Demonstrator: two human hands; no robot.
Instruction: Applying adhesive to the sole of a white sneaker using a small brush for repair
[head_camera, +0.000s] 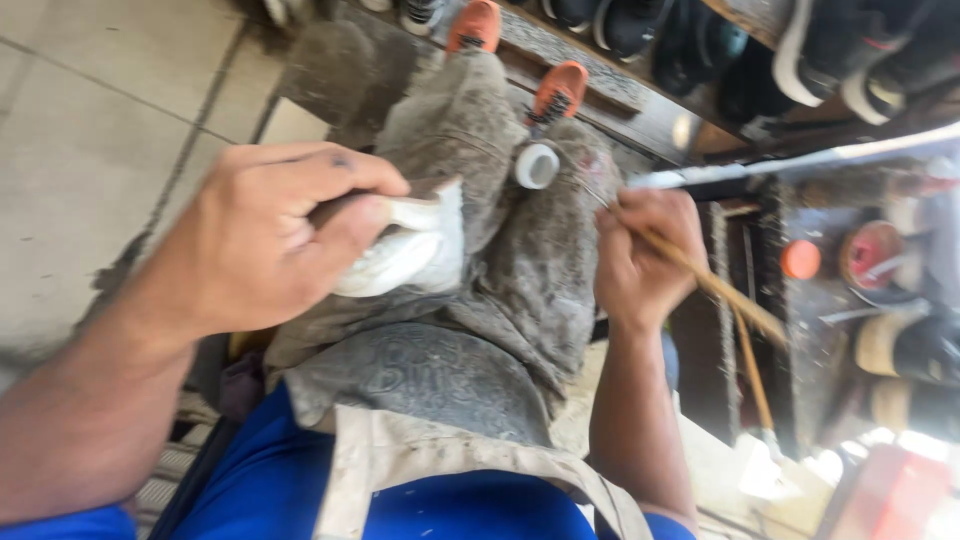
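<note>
White shoe (405, 250): clamped in closed left hand (255, 245) over the lap, on grey apron (500, 270). Thin wooden-handled brush (700, 275) pinched in closed right hand (640, 265), beside small white pot (536, 165). Risks: pot tipping off knee; smearing from a slipping grip.

Colours and patterns recorded:
- Shoe (405, 250), held in the left hand (255, 240): white.
- Brush handle (700, 280), held in the right hand (640, 260): tan wood.
- Small pot (536, 165) on the knee: white.
- Apron (450, 330): grey, mottled with dried stains; faint embossed pattern on the bib; beige straps.
- Shirt (270, 480): bright blue.
- Sandals (560, 90): orange.
- Floor (90, 130): pale grey tiles, dark joints.
- Round lid (800, 260): orange-red.
</note>
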